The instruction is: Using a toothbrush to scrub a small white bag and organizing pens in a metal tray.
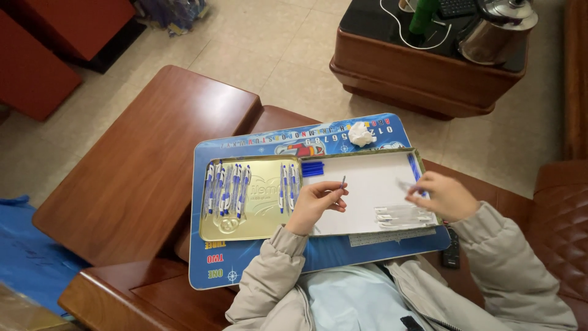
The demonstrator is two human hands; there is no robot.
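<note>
My left hand point(315, 205) pinches a thin blue pen refill point(343, 181) upright over the white sheet point(367, 190) in the tray's right half. To the right, my right hand point(442, 195) holds a clear pen barrel point(404, 184) above several clear pen parts point(401, 216). Several blue and white pens point(226, 190) lie in the gold tin lid point(257, 224) on the left. A small stack of blue pieces point(312, 168) lies at the sheet's top left corner. Everything rests on a blue lap board point(294, 257).
A crumpled white tissue point(361, 133) lies on the board's far edge. A wooden armrest point(147, 165) is on the left. Beyond stands a dark wooden side table point(422, 73) with a metal kettle point(496, 30) and a green bottle point(422, 15). A black remote point(452, 248) lies by my right arm.
</note>
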